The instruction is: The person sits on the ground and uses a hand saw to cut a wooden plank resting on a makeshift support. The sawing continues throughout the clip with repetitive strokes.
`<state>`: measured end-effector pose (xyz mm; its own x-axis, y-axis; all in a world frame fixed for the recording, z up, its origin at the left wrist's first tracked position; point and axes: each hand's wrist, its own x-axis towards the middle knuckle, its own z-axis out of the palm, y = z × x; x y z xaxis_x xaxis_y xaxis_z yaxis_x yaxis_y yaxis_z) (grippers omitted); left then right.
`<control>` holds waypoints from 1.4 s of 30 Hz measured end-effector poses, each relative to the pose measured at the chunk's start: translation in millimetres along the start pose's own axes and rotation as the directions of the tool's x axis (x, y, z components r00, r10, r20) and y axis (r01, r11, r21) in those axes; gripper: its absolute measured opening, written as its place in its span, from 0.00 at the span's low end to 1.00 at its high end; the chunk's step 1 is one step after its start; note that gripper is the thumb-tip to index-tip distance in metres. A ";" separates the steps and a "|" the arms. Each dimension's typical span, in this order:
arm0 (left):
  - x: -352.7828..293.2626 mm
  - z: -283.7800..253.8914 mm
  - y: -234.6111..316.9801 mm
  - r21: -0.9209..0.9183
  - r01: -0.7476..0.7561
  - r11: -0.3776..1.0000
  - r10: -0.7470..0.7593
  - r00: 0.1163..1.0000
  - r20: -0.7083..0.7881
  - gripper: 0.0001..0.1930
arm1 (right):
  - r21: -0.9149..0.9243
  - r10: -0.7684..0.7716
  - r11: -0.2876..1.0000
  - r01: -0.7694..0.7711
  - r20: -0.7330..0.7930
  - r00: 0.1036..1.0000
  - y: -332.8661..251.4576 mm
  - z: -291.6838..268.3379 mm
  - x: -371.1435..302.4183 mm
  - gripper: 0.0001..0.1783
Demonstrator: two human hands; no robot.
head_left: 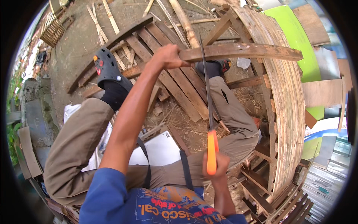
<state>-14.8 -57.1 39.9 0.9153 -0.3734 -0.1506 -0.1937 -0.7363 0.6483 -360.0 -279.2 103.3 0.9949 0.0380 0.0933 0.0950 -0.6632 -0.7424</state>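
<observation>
My left hand [169,56] is closed around a long brown wooden beam [250,50], which extends off to the right. In my right hand [220,164] is the orange handle of a handsaw [212,145]. Its narrow dark blade points away from me and crosses the beam just right of my left hand. I cannot tell how deep any cut goes. Beneath my left hand lies a slatted wooden frame [179,87]. My feet, in dark clogs [107,65], are set on either side of it.
To the right stands a long curved-looking bamboo slat surface [281,100] on wooden legs. A white board [158,149] lies between my legs. Bamboo poles [184,22] and sticks litter the dirt ground ahead. A green panel [296,41] leans at the far right.
</observation>
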 end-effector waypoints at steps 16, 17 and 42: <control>5.6 -11.2 -3.7 0.039 -0.013 0.999 0.013 1.000 0.001 0.29 | 0.076 -0.126 0.988 0.137 -0.137 0.983 -6.8 35.0 160.3 0.10; 8.3 -6.2 -11.6 -0.019 -0.055 0.998 0.054 0.998 -0.034 0.29 | 0.064 -0.105 0.991 0.114 -0.122 0.987 -1.2 27.6 119.7 0.09; -5.5 -19.8 2.9 -0.170 -0.003 0.986 0.016 0.997 0.074 0.30 | 0.132 -0.011 0.991 0.025 -0.111 0.994 3.4 25.2 46.8 0.04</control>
<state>-13.4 -46.0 57.4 0.8835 -0.4260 -0.1948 -0.1342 -0.6287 0.7660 -312.3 -260.9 88.4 0.9839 -0.0380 0.1744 0.1239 -0.5579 -0.8206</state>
